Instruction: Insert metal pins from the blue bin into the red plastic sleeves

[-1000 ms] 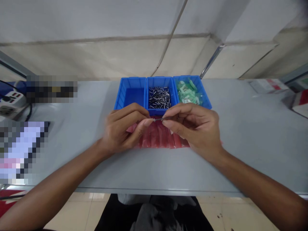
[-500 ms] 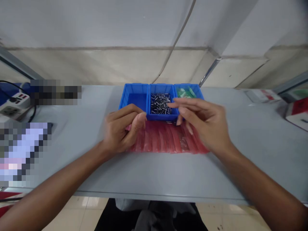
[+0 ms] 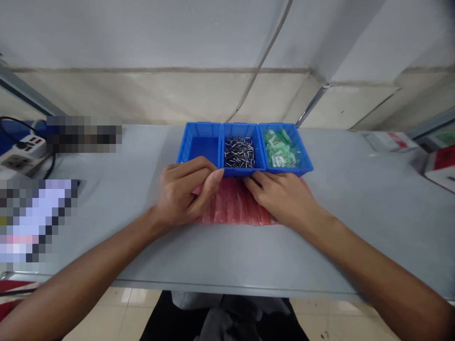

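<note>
A blue plastic bin point(image 3: 202, 125) with three compartments stands on the grey table, its left compartment showing bare blue floor. The middle compartment holds a heap of small metal pins point(image 3: 239, 152), and the right one holds green plastic packets point(image 3: 280, 150). In front of the bin lies a red translucent plastic sheet point(image 3: 232, 206). My left hand point(image 3: 186, 192) rests at the sheet's left part, thumb and fingers curled together next to the bin's front wall; anything small inside is hidden. My right hand point(image 3: 280, 199) lies flat on the sheet's right part, holding nothing visible.
A white power strip point(image 3: 21, 155) with a black cable sits at the far left of the grey table point(image 3: 106, 203), near two pixelated patches. Printed boxes point(image 3: 441, 171) stand at the right. A concrete wall rises behind the table.
My hands no longer pinch the small metal pin together. My right hand has lowered onto the red sheet, and the view has risen slightly, showing more of the bin.
</note>
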`<state>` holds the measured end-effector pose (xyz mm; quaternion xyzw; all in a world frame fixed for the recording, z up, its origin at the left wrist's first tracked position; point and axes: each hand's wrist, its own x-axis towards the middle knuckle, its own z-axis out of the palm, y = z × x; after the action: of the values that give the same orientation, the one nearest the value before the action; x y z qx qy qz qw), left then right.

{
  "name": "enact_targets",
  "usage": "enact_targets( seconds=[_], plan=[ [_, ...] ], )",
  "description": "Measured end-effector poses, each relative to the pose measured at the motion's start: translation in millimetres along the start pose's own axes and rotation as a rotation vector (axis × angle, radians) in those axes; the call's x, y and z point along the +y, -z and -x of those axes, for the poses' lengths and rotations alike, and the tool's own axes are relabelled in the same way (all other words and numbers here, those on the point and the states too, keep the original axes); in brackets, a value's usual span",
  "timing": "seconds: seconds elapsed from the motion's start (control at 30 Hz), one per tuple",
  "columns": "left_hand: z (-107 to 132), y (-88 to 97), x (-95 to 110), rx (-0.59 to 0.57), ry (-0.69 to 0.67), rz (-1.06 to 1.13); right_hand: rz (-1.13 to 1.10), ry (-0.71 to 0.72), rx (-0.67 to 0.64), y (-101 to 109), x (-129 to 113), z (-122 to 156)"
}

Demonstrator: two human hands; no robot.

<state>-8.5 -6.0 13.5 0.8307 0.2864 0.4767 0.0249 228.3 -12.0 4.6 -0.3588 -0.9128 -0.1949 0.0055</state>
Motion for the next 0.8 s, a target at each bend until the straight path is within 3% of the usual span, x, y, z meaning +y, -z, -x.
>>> enact_targets(
  seconds=[0.13,0.3,0.43,0.57,0.8],
  plan=[
    [-1,0.4,1,0.010,0.007,-0.009,-0.074,0.038,0.162,0,8,8],
    [1,-0.3,-1,0.009,-0.004,-0.016,-0.262,0.047,0.258,4,9,12],
    [2,-0.8,-2,-0.026,-0.040,-0.034,-0.790,-0.146,0.389,13,3,9],
    [4,-2.1,-2,-0.122,-0.094,-0.031,-1.382,-0.402,0.409,22,-5,5],
    [5,-6.6,-2,-0.125,-0.171,-0.100,-1.635,-0.474,0.442,20,-15,1]
  ],
)
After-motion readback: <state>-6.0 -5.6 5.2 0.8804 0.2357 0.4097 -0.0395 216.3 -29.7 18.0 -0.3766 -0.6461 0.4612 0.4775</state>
